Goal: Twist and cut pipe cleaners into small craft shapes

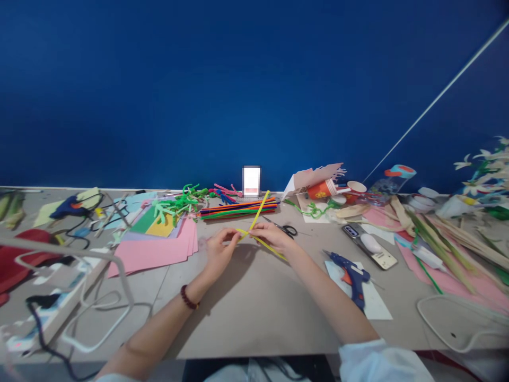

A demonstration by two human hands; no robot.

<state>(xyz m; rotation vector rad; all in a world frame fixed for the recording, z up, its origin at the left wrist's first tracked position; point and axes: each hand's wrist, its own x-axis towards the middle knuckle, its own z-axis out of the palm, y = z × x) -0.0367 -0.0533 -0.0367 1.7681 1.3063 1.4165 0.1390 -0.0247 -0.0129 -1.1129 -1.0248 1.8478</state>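
Note:
Both of my hands meet over the middle of the grey table. My left hand pinches the crossing of yellow pipe cleaners, fingers closed. My right hand grips the same yellow pipe cleaners from the right, fingers curled round them. One yellow stem sticks up and away, another runs down to the right past my right wrist. A dark red bead bracelet sits on my left wrist. Just beyond the hands lies a bundle of coloured pipe cleaners.
Pink and coloured paper sheets lie at the left, black scissors behind my right hand. A blue glue gun rests on white paper at the right, near a phone. Paper cups, green twisted stems, cables and craft scraps crowd both sides.

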